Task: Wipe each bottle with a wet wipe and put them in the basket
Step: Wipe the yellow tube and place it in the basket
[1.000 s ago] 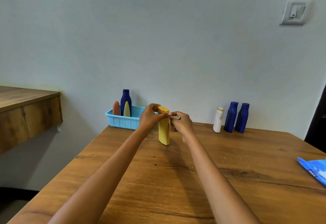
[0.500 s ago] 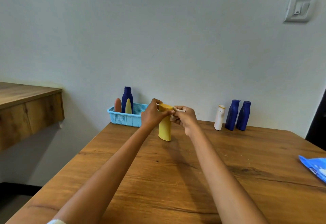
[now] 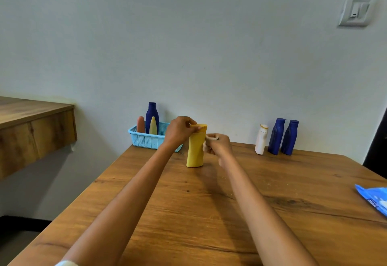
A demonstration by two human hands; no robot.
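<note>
My left hand pinches the cap of the upright yellow plastic bottle, steadying it on the wooden bench just right of the blue mesh basket, so my right hand, fingers gripping a crumpled white wet wipe, can rub its side.

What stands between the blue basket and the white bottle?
In the head view: the yellow bottle, gripped by the left hand, with the right hand beside it.

Domestic interior, probably a room in a home. A wood-grain table stands against a plain painted wall bearing a light switch; a matching wooden shelf projects at left. Toiletry bottles and a blue plastic basket stand on the table.
</note>
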